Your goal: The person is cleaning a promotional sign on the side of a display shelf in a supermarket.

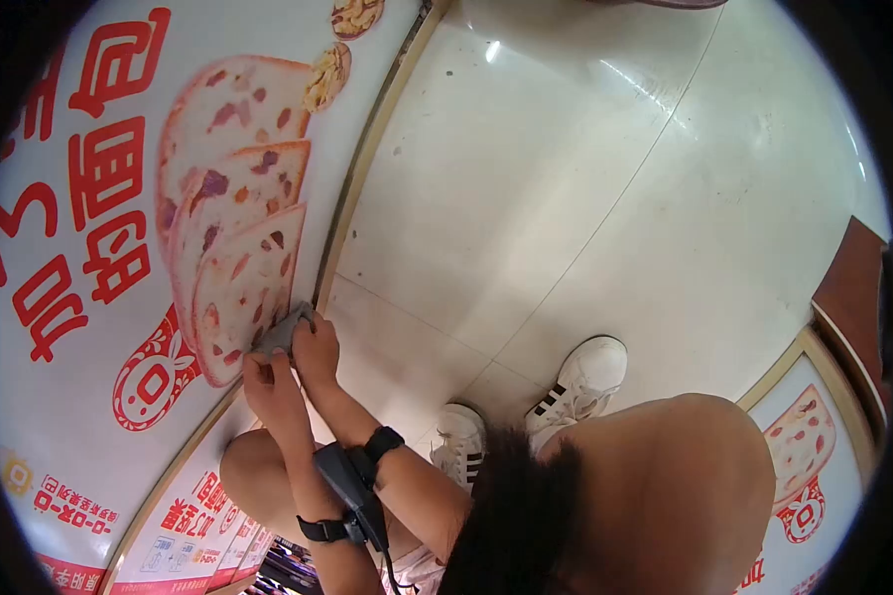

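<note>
A grey cloth [285,331] is pressed against the lower edge of a white printed panel [119,347] with pictures of sliced bread and red lettering. My left hand [272,385] pinches the near end of the cloth with closed fingers. Just to its right, my right hand [317,349] has its fingers closed on the cloth's other end, close to the panel's tan edge strip [352,203]. Part of the cloth is hidden behind the fingers. Black straps with a dark device [350,486] sit around my forearms.
Pale floor tiles [526,198] stretch ahead. My white shoes [592,369] with black stripes stand below my bent knees. Another printed panel [804,446] with a tan frame is at the right. A brown surface [851,288] lies above it. Dark hair hangs into view.
</note>
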Available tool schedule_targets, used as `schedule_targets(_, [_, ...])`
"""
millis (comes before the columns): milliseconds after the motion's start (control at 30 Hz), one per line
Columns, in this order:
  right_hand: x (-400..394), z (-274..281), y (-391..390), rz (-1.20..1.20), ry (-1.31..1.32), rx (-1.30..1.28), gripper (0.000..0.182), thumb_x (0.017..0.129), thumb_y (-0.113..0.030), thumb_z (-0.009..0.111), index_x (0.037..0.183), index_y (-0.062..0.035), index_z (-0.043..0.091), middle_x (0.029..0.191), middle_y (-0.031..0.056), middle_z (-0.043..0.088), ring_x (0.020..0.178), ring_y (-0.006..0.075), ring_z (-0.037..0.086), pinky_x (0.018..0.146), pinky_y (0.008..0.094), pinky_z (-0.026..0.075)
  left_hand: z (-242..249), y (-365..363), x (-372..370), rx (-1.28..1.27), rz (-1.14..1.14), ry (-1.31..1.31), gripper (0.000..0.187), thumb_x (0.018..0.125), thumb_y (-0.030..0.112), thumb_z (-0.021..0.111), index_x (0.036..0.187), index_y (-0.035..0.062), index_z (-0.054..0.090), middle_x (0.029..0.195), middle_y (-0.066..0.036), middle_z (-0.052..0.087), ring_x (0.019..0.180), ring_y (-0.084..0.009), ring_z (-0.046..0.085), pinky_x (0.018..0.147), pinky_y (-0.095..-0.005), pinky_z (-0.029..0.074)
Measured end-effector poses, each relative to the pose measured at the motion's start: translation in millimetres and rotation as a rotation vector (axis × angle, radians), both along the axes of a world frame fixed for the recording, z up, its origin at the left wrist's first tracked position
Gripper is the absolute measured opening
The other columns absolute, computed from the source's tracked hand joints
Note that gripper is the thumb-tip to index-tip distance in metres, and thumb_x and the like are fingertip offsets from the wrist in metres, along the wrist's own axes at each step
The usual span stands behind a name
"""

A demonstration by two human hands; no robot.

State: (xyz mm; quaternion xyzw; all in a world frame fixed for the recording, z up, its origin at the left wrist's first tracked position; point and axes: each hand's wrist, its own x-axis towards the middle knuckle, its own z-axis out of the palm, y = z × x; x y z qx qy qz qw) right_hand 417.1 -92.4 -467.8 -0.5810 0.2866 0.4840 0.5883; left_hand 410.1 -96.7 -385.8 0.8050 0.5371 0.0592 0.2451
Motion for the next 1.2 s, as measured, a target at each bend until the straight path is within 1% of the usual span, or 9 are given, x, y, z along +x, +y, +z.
schedule_targets(133, [-2.0, -5.2, 7.3, 0.041, -0.167, -0.119, 0.030, 0.084, -0.020, 0.050, 0.096, 0.0035, 0.065, 0.094, 0.0304, 0.058, 0.091, 0.0457, 0.055, 0.082, 0.0494, 0.044, -2.7, -6.4, 8.5, 0.045, -0.028, 0.101, 0.019, 0.090, 0.011, 0.058, 0.079, 0.0013, 0.046, 0.062, -0.003, 0.047, 0.059, -0.0099, 0.043, 0.054, -0.0277, 0.039])
schedule_targets(500, [-0.2, 7.0, -5.0, -0.127, -0.029, -0.374, 0.029, 0.083, -0.023, 0.057, 0.096, 0.0021, 0.065, 0.095, 0.0231, 0.060, 0.092, 0.0390, 0.058, 0.081, 0.0459, 0.046, -9.7, -1.5, -5.9, 0.010, 0.026, 0.104, 0.020, 0.088, 0.013, 0.059, 0.079, 0.0006, 0.047, 0.062, -0.005, 0.048, 0.058, -0.0118, 0.042, 0.054, -0.0298, 0.040])
schedule_targets(633, [-1.5, 1.1, -8.5, -0.075, 0.034, -0.380, 0.031, 0.083, -0.023, 0.057, 0.101, 0.0023, 0.064, 0.096, 0.0228, 0.060, 0.092, 0.0393, 0.058, 0.081, 0.0455, 0.046, -16.1, -2.0, -10.3, 0.022, 0.004, 0.142, 0.022, 0.089, 0.015, 0.059, 0.078, 0.0005, 0.047, 0.060, -0.007, 0.049, 0.056, -0.0131, 0.043, 0.053, -0.0313, 0.040])
schedule_targets(700, [-5.0, -7.2, -7.5, -0.057, 0.017, -0.121, 0.031, 0.084, -0.021, 0.055, 0.101, 0.0024, 0.064, 0.097, 0.0216, 0.061, 0.087, 0.0390, 0.059, 0.079, 0.0450, 0.046, -18.3, -2.4, -10.3, 0.020, -0.007, 0.130, 0.021, 0.089, 0.015, 0.059, 0.078, 0.0004, 0.047, 0.060, -0.008, 0.049, 0.056, -0.0136, 0.044, 0.054, -0.0321, 0.040])
schedule_targets(733, [-6.8, -14.0, -5.3, -0.058, 0.016, -0.122, 0.031, 0.084, -0.021, 0.055, 0.101, 0.0024, 0.064, 0.097, 0.0216, 0.061, 0.087, 0.0390, 0.059, 0.079, 0.0450, 0.046, -18.6, -2.2, -10.4, 0.023, -0.015, 0.119, 0.021, 0.089, 0.014, 0.059, 0.079, 0.0003, 0.047, 0.060, -0.008, 0.049, 0.055, -0.0142, 0.045, 0.054, -0.0330, 0.041])
schedule_targets(800, [-10.3, -28.2, -0.4, -0.067, 0.115, 0.179, 0.034, 0.084, -0.017, 0.052, 0.111, 0.0013, 0.061, 0.094, 0.0161, 0.063, 0.081, 0.0238, 0.061, 0.075, 0.0359, 0.048, -17.5, -1.3, -8.3, -0.009, 0.009, 0.124, 0.021, 0.089, 0.014, 0.058, 0.079, 0.0003, 0.047, 0.060, -0.009, 0.050, 0.056, -0.0149, 0.046, 0.055, -0.0336, 0.041])
schedule_targets(833, [-9.3, -27.1, -0.7, -0.067, 0.115, 0.178, 0.034, 0.084, -0.017, 0.052, 0.111, 0.0013, 0.061, 0.094, 0.0161, 0.063, 0.081, 0.0238, 0.061, 0.075, 0.0359, 0.048, -17.5, -1.0, -7.3, -0.041, 0.035, 0.131, 0.020, 0.090, 0.014, 0.058, 0.080, 0.0003, 0.046, 0.060, -0.009, 0.050, 0.057, -0.0156, 0.047, 0.055, -0.0341, 0.041])
schedule_targets(900, [-10.9, -26.0, -0.3, -0.419, 0.387, 0.328, 0.031, 0.087, -0.012, 0.047, 0.112, 0.0000, 0.061, 0.095, 0.0101, 0.063, 0.078, 0.0170, 0.060, 0.072, 0.0303, 0.049, -22.6, -0.8, -7.6, -0.004, -0.001, 0.140, 0.020, 0.090, 0.013, 0.057, 0.081, 0.0004, 0.046, 0.061, -0.009, 0.050, 0.057, -0.0158, 0.047, 0.056, -0.0338, 0.041])
schedule_targets(1200, [-10.3, -16.2, -15.0, -0.512, 0.436, 0.436, 0.034, 0.092, -0.012, 0.041, 0.121, -0.0028, 0.056, 0.104, 0.0077, 0.062, 0.092, 0.0168, 0.060, 0.081, 0.0298, 0.049, -18.7, -4.7, -13.5, -0.018, -0.037, 0.144, 0.018, 0.091, 0.011, 0.056, 0.081, 0.0014, 0.045, 0.065, -0.007, 0.049, 0.058, -0.0136, 0.045, 0.057, -0.0300, 0.040])
